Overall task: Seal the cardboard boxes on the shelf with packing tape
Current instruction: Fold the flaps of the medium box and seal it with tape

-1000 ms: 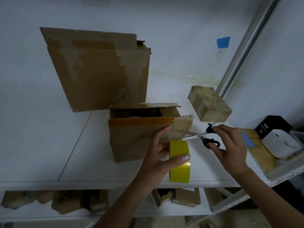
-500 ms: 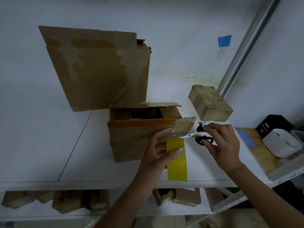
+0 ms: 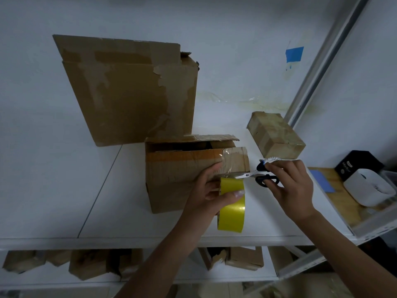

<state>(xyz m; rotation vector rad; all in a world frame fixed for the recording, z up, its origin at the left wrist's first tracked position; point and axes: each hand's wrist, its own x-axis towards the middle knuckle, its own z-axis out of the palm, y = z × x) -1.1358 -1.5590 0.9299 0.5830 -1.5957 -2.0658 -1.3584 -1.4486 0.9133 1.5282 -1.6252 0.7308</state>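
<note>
Shelf [image 3: 64, 190]: box [image 3: 171, 175], tape [image 3: 232, 214], scissors [image 3: 249, 174].

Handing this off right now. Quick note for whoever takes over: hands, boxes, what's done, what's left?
Left hand grips the yellow tape roll in front of the middle box.
Right hand holds the scissors, with the blades at the tape stretched from box to roll.
Done: tape is stuck on the middle box's front flap. The small box to the right looks taped shut.
Left: cut the tape and seal the middle box's gaping top. Then do the large box behind it, which looks unsealed.
</note>
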